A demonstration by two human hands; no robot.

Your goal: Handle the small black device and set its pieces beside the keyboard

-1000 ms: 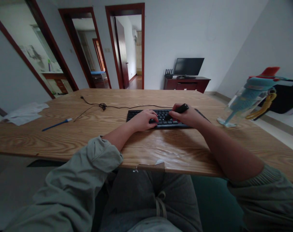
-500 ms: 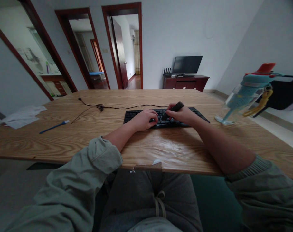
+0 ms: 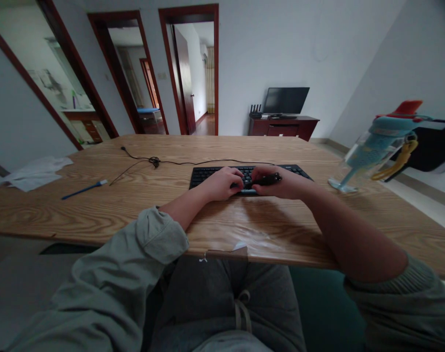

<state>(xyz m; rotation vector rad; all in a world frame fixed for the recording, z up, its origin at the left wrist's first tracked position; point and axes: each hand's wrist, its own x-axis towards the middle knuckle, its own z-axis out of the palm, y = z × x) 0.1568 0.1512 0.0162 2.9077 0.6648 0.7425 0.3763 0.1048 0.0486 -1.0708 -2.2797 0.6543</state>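
A black keyboard (image 3: 204, 176) lies on the wooden table in front of me. My left hand (image 3: 226, 183) rests on its middle with fingers curled down over the keys and the thumb near the front edge, gripping it. My right hand (image 3: 277, 182) is closed around a thick black pen-like tool (image 3: 269, 179), whose exact kind I cannot make out. The tool lies nearly level now, its tip pointing left at the keys close to my left fingertips. Both hands hide part of the keys.
A thin black cable (image 3: 193, 164) with a knot runs left behind the keyboard. A blue brush (image 3: 83, 189) and white cloth or paper (image 3: 37, 173) lie at left. At right stands a clear bottle (image 3: 369, 151) with a blue and red lid. The table's front edge (image 3: 281, 261) is by my lap.
My right hand has turned and lowered, so the black tool has gone from steeply tilted to nearly level. My left hand stays on the keyboard. The view has shifted slightly.
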